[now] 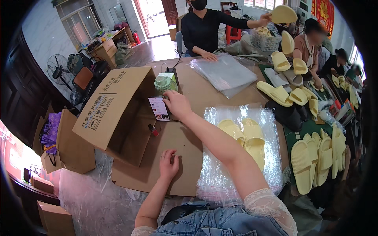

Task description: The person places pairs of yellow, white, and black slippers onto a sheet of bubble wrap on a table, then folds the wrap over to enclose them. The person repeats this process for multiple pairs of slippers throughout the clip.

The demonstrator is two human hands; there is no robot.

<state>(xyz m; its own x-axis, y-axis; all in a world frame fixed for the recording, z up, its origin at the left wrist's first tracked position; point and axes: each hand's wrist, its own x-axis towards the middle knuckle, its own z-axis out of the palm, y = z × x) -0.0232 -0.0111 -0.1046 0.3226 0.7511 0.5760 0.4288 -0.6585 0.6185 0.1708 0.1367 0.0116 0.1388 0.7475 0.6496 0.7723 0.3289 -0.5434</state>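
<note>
My right hand reaches across the table with its fingers closed at the upper right edge of a smartphone, which stands upright with its screen lit. Behind the phone stands a pale green jar. My left hand rests above the cardboard table cover, holding nothing, its fingers loosely bent and apart. A small red bottle with a dark cap lies by the open carton. Under my right forearm, a pair of yellow slippers lies on a stack of clear plastic bags; my arm hides part of one slipper.
The open cardboard carton stands at the left of the table. More clear bags lie at the far side, under a co-worker's hand; that person holds up a yellow slipper. Several yellow slippers line the right side.
</note>
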